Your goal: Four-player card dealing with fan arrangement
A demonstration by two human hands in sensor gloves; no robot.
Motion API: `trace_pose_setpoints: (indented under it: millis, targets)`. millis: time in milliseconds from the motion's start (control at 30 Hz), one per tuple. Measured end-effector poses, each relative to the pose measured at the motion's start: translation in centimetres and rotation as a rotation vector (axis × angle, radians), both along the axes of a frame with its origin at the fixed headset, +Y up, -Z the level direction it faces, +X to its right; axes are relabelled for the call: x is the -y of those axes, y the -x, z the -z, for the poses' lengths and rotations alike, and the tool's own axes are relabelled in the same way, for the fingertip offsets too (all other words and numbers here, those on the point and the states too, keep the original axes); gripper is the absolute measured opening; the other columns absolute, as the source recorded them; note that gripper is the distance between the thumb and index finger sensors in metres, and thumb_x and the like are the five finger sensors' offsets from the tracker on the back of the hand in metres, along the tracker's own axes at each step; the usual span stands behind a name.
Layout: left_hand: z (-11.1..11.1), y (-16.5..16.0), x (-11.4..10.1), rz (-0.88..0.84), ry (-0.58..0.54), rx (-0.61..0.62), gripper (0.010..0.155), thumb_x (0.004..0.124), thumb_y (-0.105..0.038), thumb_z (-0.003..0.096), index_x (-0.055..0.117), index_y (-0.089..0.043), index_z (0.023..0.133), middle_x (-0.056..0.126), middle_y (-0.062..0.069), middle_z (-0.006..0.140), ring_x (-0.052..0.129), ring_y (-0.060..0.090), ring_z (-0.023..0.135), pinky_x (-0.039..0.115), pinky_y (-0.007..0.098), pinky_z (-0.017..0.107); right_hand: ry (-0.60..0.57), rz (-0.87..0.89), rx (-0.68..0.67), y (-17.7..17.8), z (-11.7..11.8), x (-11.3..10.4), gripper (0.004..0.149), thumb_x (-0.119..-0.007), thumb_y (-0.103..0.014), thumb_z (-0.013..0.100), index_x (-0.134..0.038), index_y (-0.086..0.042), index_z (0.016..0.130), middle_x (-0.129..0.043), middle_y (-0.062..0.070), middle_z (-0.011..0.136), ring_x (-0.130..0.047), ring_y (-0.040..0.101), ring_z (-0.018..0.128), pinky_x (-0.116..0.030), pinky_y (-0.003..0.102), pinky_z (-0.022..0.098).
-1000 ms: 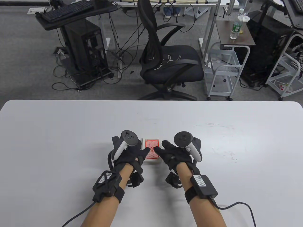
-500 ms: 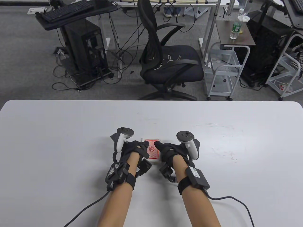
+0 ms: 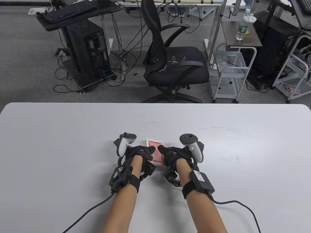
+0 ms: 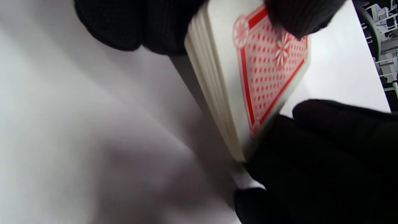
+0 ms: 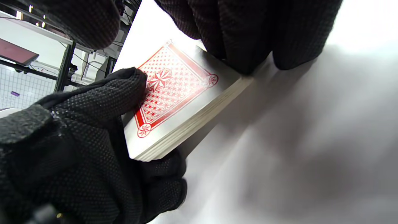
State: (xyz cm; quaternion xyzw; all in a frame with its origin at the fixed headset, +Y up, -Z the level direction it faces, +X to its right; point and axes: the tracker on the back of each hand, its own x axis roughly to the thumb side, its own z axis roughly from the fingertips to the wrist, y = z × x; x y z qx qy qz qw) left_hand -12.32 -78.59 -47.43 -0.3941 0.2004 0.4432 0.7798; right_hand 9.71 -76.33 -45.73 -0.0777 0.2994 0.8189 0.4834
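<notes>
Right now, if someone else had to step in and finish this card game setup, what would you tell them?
Left hand: fingers curled round the left side of the deck of cards, thumb on top.
Right hand: grips the deck's right side, thumb on the red card back.
Deck: one squared stack, face down, held between both hands low over the white table, near the middle of its front half. The wrist views show it tilted, one edge up.
Done: deck gathered and picked up. No cards lie dealt on the table.
Left: deal to four players, then arrange the fans.
</notes>
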Motion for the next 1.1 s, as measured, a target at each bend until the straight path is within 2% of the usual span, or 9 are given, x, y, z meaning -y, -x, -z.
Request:
trace_pose_setpoints:
  millis: [133,333,433,500,633,767,900,1000,1100]
  targets:
    - [-0.5,-0.3,0.4,-0.083,-0.008,-0.017,0.053,0.066,-0.062,0.0585,0.057,-0.030,0.100,0.065,-0.010,0.090,0.083,0.022,0.072,0.073,0.048,0.060,0.004,0.009,0.000,-0.2,0.0,0.0,0.081,-0.063,-0.052,0.064,-0.033,0.007,0.110,-0.050,0.036,0.101,-0.067,0.055,0.087,-0.064,0.064,0.058]
    - [-2.2,-0.9,1.6,-0.332,-0.108,-0.088,0.048,0.063,-0.055,0.0615,0.051,-0.028,0.100,0.058,-0.003,0.097,0.090,0.025,0.078,0.083,0.043,0.061,-0.018,0.036,0.053,-0.9,-0.6,0.0,0.083,-0.063,-0.052,0.064,-0.029,0.009,0.109,-0.043,0.039,0.101,-0.074,0.056,0.083,-0.065,0.065,0.056]
    - [-2.9,-0.7,0.9,-0.390,-0.181,-0.099,0.047,0.066,-0.053,0.0601,0.053,-0.028,0.098,0.060,-0.003,0.095,0.090,0.026,0.076,0.084,0.044,0.059,-0.011,0.033,0.054,-1.3,-1.1,-0.5,0.085,-0.066,-0.052,0.063,-0.028,0.009,0.109,-0.042,0.040,0.101,-0.076,0.049,0.082,-0.065,0.063,0.056]
    - [-3.6,-0.5,0.0,-0.422,-0.225,-0.106,0.047,0.068,-0.052,0.0588,0.055,-0.028,0.096,0.061,-0.002,0.094,0.091,0.027,0.075,0.084,0.045,0.057,-0.009,0.063,0.038,-1.4,-1.5,-0.8,0.086,-0.071,-0.050,0.062,-0.028,0.007,0.110,-0.047,0.034,0.102,-0.076,0.042,0.080,-0.062,0.062,0.057]
    - [-5.3,0.4,-2.0,-0.466,-0.289,-0.075,0.046,0.069,-0.052,0.0580,0.056,-0.029,0.095,0.061,-0.004,0.093,0.090,0.026,0.075,0.084,0.045,0.057,-0.099,0.072,-0.010,-1.2,-2.6,-1.9,0.075,-0.081,-0.038,0.057,-0.041,-0.001,0.109,-0.060,0.021,0.097,-0.083,0.030,0.071,-0.063,0.061,0.058]
    - [-7.6,1.6,-3.0,-0.602,-0.323,-0.128,0.045,0.073,-0.051,0.0567,0.058,-0.031,0.094,0.062,-0.005,0.095,0.090,0.029,0.080,0.083,0.047,0.059,-0.224,0.147,0.000,-0.9,-5.0,-3.4,0.063,-0.085,-0.036,0.054,-0.056,-0.008,0.101,-0.073,0.011,0.087,-0.091,0.021,0.060,-0.068,0.058,0.056]
    - [-10.3,2.7,-3.3,-0.745,-0.357,-0.134,0.047,0.077,-0.051,0.0548,0.061,-0.035,0.096,0.066,0.002,0.107,0.093,0.032,0.083,0.086,0.046,0.057,-0.302,0.184,-0.043,-0.7,-7.5,-4.9,0.056,-0.089,-0.035,0.051,-0.066,-0.012,0.097,-0.081,0.008,0.082,-0.098,0.020,0.057,-0.068,0.057,0.058]
    - [-12.4,3.3,-2.7,-0.874,-0.312,-0.119,0.058,0.077,-0.050,0.0554,0.053,-0.032,0.105,0.070,0.002,0.107,0.093,0.034,0.084,0.086,0.048,0.057,-0.288,0.169,-0.102,-0.4,-9.1,-5.1,0.053,-0.089,-0.035,0.052,-0.068,-0.017,0.098,-0.080,0.008,0.086,-0.099,0.020,0.059,-0.068,0.057,0.059]
    - [-13.7,3.8,-1.5,-0.870,-0.335,-0.137,0.059,0.079,-0.049,0.0539,0.058,-0.027,0.104,0.079,0.000,0.101,0.093,0.034,0.084,0.086,0.049,0.057,-0.276,0.139,-0.104,-0.1,-9.9,-4.0,0.052,-0.090,-0.037,0.050,-0.071,-0.023,0.097,-0.067,0.012,0.092,-0.088,0.023,0.064,-0.062,0.062,0.060]
